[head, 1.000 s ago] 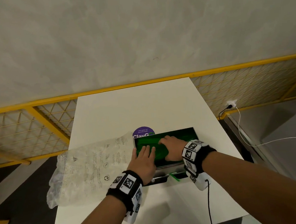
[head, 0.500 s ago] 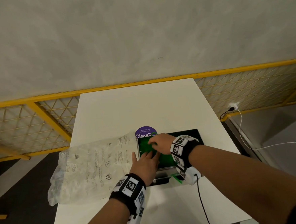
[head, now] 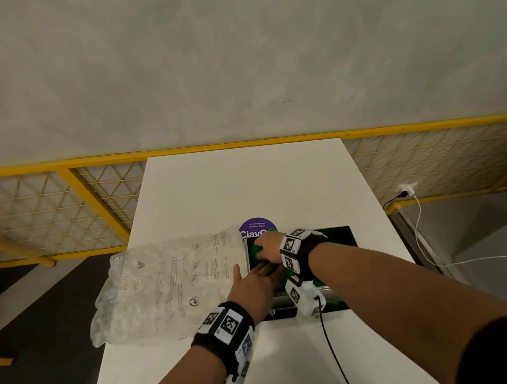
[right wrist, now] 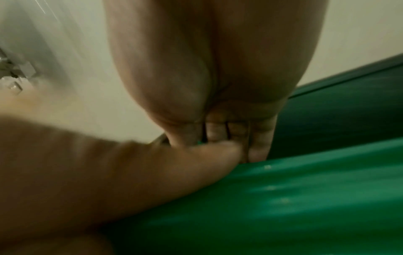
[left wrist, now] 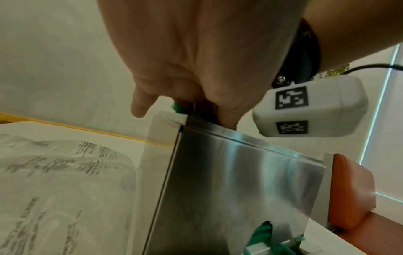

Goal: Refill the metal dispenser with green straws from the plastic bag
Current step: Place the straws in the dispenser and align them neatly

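Note:
The metal dispenser (head: pixel 279 305) stands open-topped on the white table, its steel front (left wrist: pixel 229 172) filling the left wrist view. Green straws (head: pixel 254 248) lie inside it, and a few show at its lower outlet (left wrist: pixel 261 231). My right hand (head: pixel 263 246) is at the left end of the pile, its fingers (right wrist: pixel 259 138) pressed down on the straws (right wrist: pixel 283 198). My left hand (head: pixel 264 273) reaches over the front rim with flat fingers, partly under the right hand; its fingertips are hidden. The crumpled clear plastic bag (head: pixel 163 288) lies flat to the left.
A purple round sticker (head: pixel 257 226) sits behind the dispenser. A dark green panel (head: pixel 341 236) shows at the dispenser's right. A yellow mesh railing (head: pixel 96 199) runs behind the table. A white charger (head: pixel 406 188) and cable hang at right. An orange seat (left wrist: pixel 348 189) stands beside the table.
My right hand has slid left across the straws to the pile's left end. My left hand has stayed at the dispenser's front left, its fingers now beneath the right hand.

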A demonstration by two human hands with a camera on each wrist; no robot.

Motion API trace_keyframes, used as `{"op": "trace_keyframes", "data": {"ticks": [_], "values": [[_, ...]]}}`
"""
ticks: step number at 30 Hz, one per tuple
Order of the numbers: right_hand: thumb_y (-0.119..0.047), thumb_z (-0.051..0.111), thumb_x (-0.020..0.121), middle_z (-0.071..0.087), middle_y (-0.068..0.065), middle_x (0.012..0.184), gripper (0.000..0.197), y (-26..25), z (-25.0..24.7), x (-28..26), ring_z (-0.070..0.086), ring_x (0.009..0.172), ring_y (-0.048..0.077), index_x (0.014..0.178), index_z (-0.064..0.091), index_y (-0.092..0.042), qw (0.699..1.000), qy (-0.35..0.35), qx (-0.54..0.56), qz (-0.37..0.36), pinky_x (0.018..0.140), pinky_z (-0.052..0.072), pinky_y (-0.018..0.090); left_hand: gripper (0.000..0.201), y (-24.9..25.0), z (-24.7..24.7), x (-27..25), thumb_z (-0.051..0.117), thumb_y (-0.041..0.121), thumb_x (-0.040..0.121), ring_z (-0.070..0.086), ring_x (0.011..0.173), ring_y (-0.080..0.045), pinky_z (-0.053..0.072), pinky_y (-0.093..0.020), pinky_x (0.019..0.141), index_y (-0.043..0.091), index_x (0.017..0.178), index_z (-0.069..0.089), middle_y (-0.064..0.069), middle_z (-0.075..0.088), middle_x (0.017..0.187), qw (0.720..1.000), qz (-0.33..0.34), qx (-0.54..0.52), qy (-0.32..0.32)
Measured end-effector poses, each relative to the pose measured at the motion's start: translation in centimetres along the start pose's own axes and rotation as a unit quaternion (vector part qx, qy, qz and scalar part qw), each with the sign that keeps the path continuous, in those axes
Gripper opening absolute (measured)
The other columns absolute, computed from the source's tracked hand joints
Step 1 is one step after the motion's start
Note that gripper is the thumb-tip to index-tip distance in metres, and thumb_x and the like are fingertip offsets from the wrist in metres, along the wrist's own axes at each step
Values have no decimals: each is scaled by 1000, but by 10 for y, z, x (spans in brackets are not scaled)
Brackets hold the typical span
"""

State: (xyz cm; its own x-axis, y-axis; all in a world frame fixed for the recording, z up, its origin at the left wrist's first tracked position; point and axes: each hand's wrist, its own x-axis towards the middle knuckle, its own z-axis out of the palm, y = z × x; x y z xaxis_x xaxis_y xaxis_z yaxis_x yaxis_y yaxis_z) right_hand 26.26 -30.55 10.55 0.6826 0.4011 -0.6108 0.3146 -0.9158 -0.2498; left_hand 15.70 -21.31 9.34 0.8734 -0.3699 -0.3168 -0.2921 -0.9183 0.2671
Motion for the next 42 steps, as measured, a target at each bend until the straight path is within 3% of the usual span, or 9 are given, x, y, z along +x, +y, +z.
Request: {"op": "trace_keyframes", "data": {"ticks": [5, 10, 12, 16, 24, 30, 37, 39, 42], "values": [[-25, 48, 97, 58, 16, 125, 33, 17, -9, -13, 56, 111, 30, 121, 54, -3, 992, 61, 107, -31, 88, 42, 32, 50, -1, -4, -4, 27, 25, 102, 22, 142, -20, 8, -60, 114, 30, 150, 12, 3, 26, 154, 999, 16, 26, -19], [-22, 49, 96, 72, 5, 100, 19, 41, -22, -27, 51, 51, -3, 104, 60, -8, 955, 135, 257, -58, 50, 37, 17, 49, -2, -9, -6, 41, 34, 96, 30, 127, -21, 25, -38, 109, 28, 144, 31, 0, 37, 139, 997, 8, 14, 76], [-19, 50, 96, 71, 4, 94, 16, 48, -26, -33, 56, 55, -5, 102, 60, -8, 943, 155, 288, -64, 54, 41, 16, 56, 0, -13, -6, 49, 34, 92, 31, 125, -21, 28, -32, 106, 25, 143, 31, -2, 32, 140, 993, -1, -23, 118], [-18, 51, 95, 70, 9, 94, 14, 55, -29, -42, 62, 74, 21, 102, 59, -8, 930, 174, 318, -62, 65, 48, 33, 67, 3, -17, -2, 46, 36, 92, 22, 135, -21, 25, -35, 109, 26, 150, 13, 1, 18, 153, 992, -1, -21, 124], [-11, 47, 97, 67, 21, 105, 9, 69, -40, -57, 64, 90, 33, 101, 54, -7, 866, 221, 442, -77, 88, 53, 48, 38, -2, -19, 10, 31, 33, 99, 42, 120, -22, 26, -43, 98, 24, 133, 47, 4, 57, 128, 995, -18, 79, 65], [-8, 43, 98, 65, 16, 98, 9, 73, -57, -73, 65, 80, 21, 100, 52, -8, 792, 289, 528, -99, 75, 57, 25, 46, -8, -28, 15, 39, 29, 96, 36, 125, -23, 27, -43, 100, 21, 141, 38, -1, 46, 136, 998, -28, 24, 42], [-7, 40, 99, 63, 7, 84, 18, 81, -80, -98, 63, 76, 26, 91, 52, -18, 725, 421, 531, -121, 84, 54, 42, 52, -13, -50, 16, 46, 23, 92, 35, 128, -25, 28, -44, 104, 25, 143, 34, -1, 42, 141, 990, -49, -105, 76], [-9, 39, 100, 60, 5, 80, 20, 76, -81, -107, 61, 75, 24, 92, 52, -23, 727, 431, 516, -139, 84, 53, 43, 48, -14, -54, 18, 45, 19, 94, 37, 127, -26, 30, -43, 104, 24, 140, 38, -2, 44, 140, 985, -50, -127, 102], [-11, 38, 100, 59, 4, 83, 16, 59, -64, -108, 59, 80, 21, 105, 53, -14, 806, 371, 432, -163, 83, 52, 37, 43, -18, -55, 23, 42, 12, 94, 42, 124, -28, 35, -41, 101, 20, 136, 44, -5, 50, 134, 976, -49, -159, 142]]}}
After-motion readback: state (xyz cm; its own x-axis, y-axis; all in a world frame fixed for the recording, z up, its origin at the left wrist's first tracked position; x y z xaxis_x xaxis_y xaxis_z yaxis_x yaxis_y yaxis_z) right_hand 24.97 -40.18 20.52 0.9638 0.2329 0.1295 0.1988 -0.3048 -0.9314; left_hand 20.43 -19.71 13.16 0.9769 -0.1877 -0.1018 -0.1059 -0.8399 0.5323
